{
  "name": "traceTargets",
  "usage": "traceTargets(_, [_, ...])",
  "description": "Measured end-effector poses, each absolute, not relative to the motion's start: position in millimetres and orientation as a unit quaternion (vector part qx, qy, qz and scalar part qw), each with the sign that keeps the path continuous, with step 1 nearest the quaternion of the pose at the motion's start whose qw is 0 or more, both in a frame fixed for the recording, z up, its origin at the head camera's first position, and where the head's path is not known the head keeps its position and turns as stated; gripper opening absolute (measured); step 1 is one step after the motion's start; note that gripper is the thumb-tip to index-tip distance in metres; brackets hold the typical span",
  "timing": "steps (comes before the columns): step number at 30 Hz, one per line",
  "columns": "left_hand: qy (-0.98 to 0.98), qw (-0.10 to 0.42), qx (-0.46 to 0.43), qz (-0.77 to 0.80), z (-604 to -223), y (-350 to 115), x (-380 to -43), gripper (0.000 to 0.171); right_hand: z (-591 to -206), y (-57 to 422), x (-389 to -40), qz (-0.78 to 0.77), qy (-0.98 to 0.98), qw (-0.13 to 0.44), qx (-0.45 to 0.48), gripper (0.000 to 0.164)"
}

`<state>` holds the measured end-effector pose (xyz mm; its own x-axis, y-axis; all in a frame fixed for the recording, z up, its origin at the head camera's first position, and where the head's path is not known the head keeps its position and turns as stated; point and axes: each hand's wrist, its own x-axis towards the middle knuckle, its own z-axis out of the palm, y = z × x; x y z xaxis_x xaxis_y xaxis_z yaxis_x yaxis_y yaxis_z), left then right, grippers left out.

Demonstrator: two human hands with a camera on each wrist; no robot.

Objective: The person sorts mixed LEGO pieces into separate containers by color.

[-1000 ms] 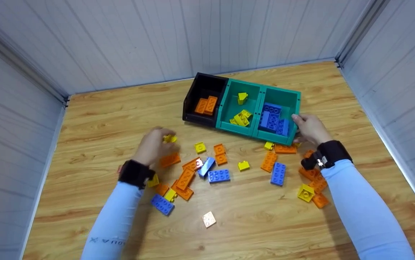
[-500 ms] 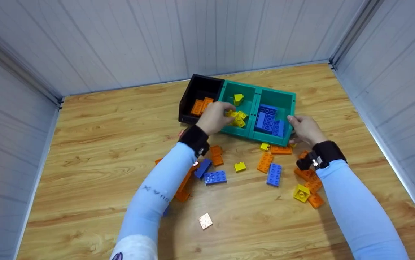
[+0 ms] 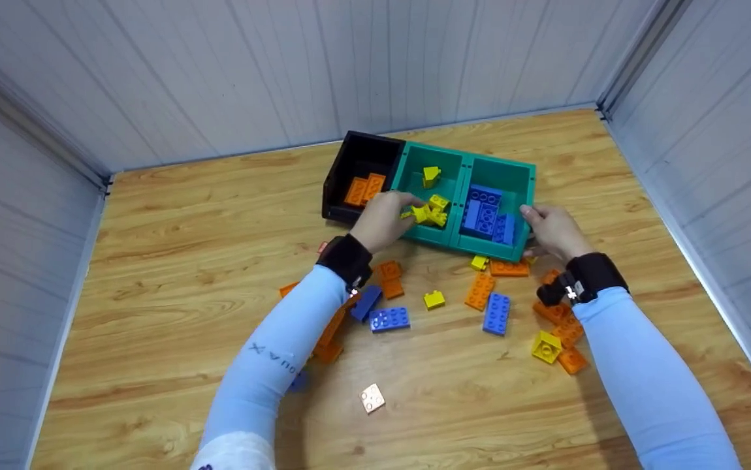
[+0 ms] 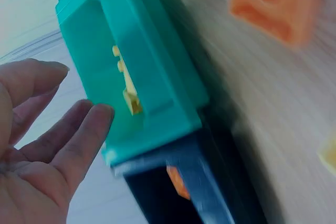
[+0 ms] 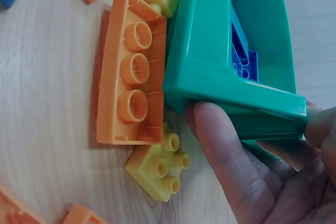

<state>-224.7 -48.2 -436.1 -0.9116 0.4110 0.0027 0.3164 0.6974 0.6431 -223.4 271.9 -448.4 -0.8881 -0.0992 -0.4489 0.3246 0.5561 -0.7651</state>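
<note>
My left hand (image 3: 382,220) is over the front of the middle green bin (image 3: 418,162). In the left wrist view, its thumb and fingers (image 4: 86,140) stand apart with nothing between them. Yellow toy bricks (image 3: 437,203) lie in that bin, some partly overlapped by the fingertips in the head view. My right hand (image 3: 557,230) grips the outer side wall of the right green bin (image 5: 247,100), thumb on the rim and fingers below. Blue bricks (image 3: 485,212) lie in this bin. The black bin (image 3: 336,189), joined on the left, holds orange bricks (image 3: 364,189).
Loose bricks lie on the wooden table (image 3: 173,274) before the bins: blue (image 3: 388,319), orange (image 3: 480,291) and yellow (image 3: 434,299). A pale square brick (image 3: 371,398) lies nearest the front. My left forearm hides part of the left pile. White panel walls (image 3: 232,72) surround the table.
My left hand has moved from the left pile up to the middle bin with yellow bricks and let them go there. My right hand still grips the right bin.
</note>
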Motion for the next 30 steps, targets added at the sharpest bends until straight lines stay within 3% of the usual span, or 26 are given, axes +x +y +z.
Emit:
traceTargets(5, [0.923, 0.054, 0.226, 0.308, -436, -83, -203, 0.025, -449, 271, -225, -0.463, 0.852, 0.233, 0.076, 0.065])
traceTargets(16, [0.934, 0.097, 0.175, 0.294, -456, -146, -130, 0.022, -447, 279, -224, -0.463, 0.855, 0.227, 0.063, 0.066])
traceTargets(30, [0.959, 0.085, 0.139, 0.230, -467, -151, -56, 0.041, -445, 279, -223, -0.458, 0.855, 0.233, 0.065, 0.068])
